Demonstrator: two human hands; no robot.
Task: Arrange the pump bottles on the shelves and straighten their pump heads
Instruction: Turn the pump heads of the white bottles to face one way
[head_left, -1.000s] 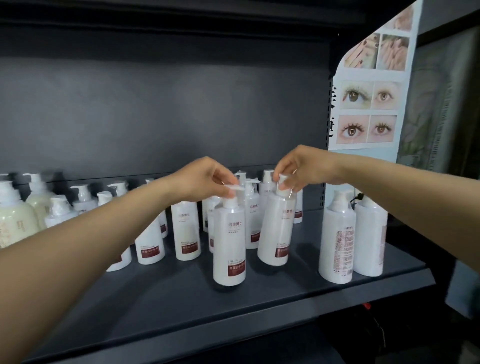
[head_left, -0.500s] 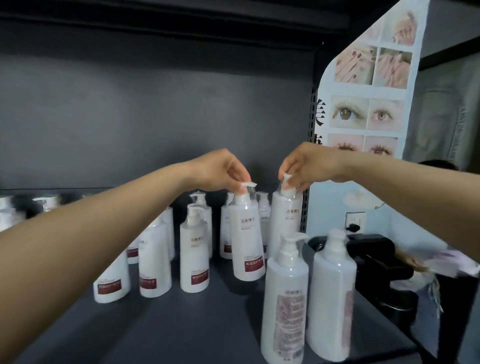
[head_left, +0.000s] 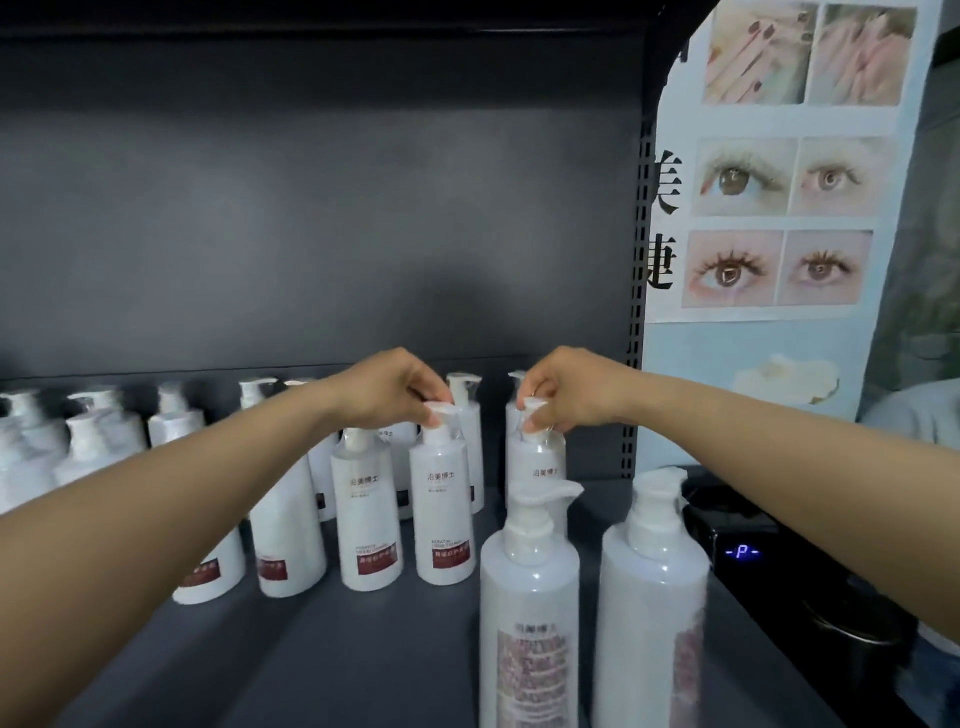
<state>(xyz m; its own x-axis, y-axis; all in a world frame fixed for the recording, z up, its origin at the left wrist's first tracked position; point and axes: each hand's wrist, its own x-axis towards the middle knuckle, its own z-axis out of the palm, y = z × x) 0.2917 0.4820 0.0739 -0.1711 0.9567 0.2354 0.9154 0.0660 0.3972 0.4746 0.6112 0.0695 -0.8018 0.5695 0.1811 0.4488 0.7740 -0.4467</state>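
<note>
White pump bottles with dark red labels stand in rows on a dark grey shelf (head_left: 322, 670). My left hand (head_left: 395, 387) pinches the pump head of one upright bottle (head_left: 442, 514) in the middle row. My right hand (head_left: 566, 389) grips the pump head of a neighbouring bottle (head_left: 535, 462), whose lower half is hidden by a nearer bottle. Two larger white bottles stand close in front: one (head_left: 530, 613) with its pump pointing right, the other (head_left: 649, 608) beside it.
More white bottles (head_left: 78, 447) crowd the shelf's left, blurred. The shelf's back panel (head_left: 311, 234) is dark grey. A poster of eyes and nails (head_left: 779, 208) hangs right of the perforated upright. A black device with a lit blue display (head_left: 742, 552) sits at the right.
The view has come closer and swung left a little. Both hands stay on the same two pump heads, and the bottles stand further back on the shelf than a second ago.
</note>
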